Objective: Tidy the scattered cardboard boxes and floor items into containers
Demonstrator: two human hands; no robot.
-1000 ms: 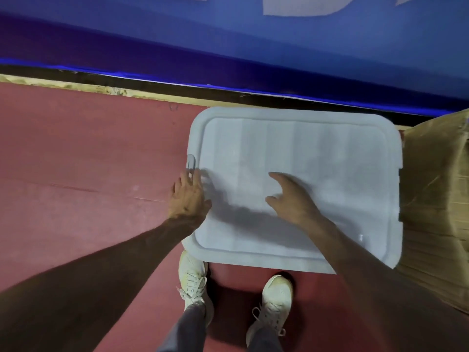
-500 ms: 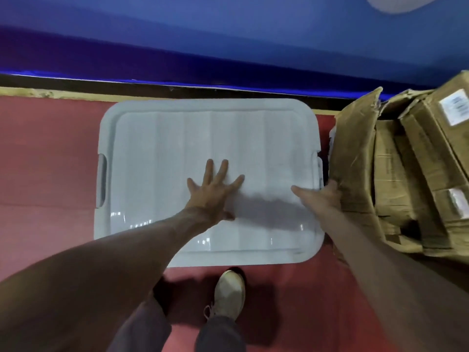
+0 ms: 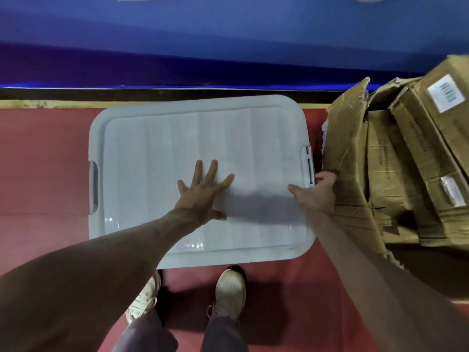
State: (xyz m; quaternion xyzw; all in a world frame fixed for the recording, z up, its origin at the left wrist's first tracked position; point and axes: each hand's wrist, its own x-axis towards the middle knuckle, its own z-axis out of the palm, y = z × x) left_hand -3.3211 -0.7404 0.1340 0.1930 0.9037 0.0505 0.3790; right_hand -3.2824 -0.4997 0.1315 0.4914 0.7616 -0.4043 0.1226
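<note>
A white plastic storage bin with its lid (image 3: pixel 157 148) on stands on the red floor in front of me. My left hand (image 3: pixel 203 191) lies flat on the middle of the lid with fingers spread. My right hand (image 3: pixel 317 191) is at the lid's right edge, fingers curled around the grey latch (image 3: pixel 307 163) there. A matching latch (image 3: pixel 93 189) sits on the left side. Brown cardboard boxes (image 3: pixel 396 161), one torn open, are piled right beside the bin.
A blue wall (image 3: pixel 228 41) with a dark baseboard runs behind the bin. My two white shoes (image 3: pixel 229 293) stand just in front of it. Bare red floor (image 3: pixel 43 161) stretches to the left.
My left hand moved from the left latch to the lid's centre and lies flat. My right hand went from the lid's middle to the right latch. The view shifted toward the cardboard boxes.
</note>
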